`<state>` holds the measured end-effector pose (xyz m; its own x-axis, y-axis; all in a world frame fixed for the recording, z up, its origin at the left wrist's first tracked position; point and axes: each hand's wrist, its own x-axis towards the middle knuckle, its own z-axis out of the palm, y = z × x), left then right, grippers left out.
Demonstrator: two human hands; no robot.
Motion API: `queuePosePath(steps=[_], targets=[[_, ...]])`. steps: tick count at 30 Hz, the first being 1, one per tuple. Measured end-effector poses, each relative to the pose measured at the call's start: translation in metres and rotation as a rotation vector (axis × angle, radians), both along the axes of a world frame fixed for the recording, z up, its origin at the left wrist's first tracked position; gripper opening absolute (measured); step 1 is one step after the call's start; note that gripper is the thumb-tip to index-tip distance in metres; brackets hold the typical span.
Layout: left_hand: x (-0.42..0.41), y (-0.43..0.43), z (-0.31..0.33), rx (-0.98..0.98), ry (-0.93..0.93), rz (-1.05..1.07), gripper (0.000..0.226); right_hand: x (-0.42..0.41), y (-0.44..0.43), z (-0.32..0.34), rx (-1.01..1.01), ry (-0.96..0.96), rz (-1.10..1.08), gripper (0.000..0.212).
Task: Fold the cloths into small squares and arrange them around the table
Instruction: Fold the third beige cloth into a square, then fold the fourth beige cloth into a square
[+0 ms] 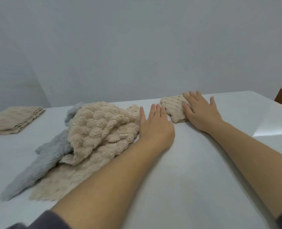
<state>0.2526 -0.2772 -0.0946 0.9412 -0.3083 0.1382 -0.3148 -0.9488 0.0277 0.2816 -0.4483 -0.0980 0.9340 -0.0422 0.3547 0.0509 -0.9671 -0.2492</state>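
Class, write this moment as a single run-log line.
left hand flat on table beside cloth pile | right hand pressing small folded beige cloth | another folded cloth far left

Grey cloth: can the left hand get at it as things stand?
Probably yes. The left hand lies flat and empty beside the beige cloth, which overlaps the middle of the grey cloth; its near end lies bare.

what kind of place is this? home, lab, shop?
Probably a bare indoor workroom, not certain: plain white table, blank pale wall behind it, with a pile of fleecy cloths and a folded stack on the table.
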Motion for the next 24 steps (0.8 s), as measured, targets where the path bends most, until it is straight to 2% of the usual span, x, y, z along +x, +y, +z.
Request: queuePosePath(steps=[3, 8, 11, 15, 16, 18, 21, 24], targets=[[-0.033, 0.031, 0.009, 0.011, -0.092, -0.007, 0.058, -0.025, 0.032, 0.005, 0.02, 0.048, 0.072, 0.053], [-0.089, 0.093, 0.015, -0.123, -0.188, 0.003, 0.059, -0.08, 0.092, 0.006, 0.038, 0.142, 0.275, 0.056], [-0.115, 0.13, 0.011, -0.228, -0.313, -0.017, 0.058, -0.106, 0.124, 0.004, 0.085, 0.175, 0.349, 0.058], [-0.136, 0.178, 0.003, -0.35, -0.416, 0.175, 0.068, -0.134, 0.163, 0.003, 0.158, 0.223, 0.411, 0.059], [-0.139, 0.187, 0.003, -0.381, -0.402, 0.238, 0.065, -0.142, 0.171, 0.003, 0.166, 0.23, 0.417, 0.059], [-0.138, 0.197, 0.008, -0.442, -0.369, 0.331, 0.042, -0.156, 0.187, 0.004, 0.168, 0.249, 0.416, 0.058], [-0.133, 0.199, 0.021, -0.575, -0.363, 0.273, 0.006, -0.175, 0.207, 0.006, 0.183, 0.266, 0.402, 0.059], [-0.145, 0.203, 0.033, -0.776, -0.283, 0.106, 0.012, -0.197, 0.218, 0.01, 0.336, 0.22, 0.372, 0.059]])
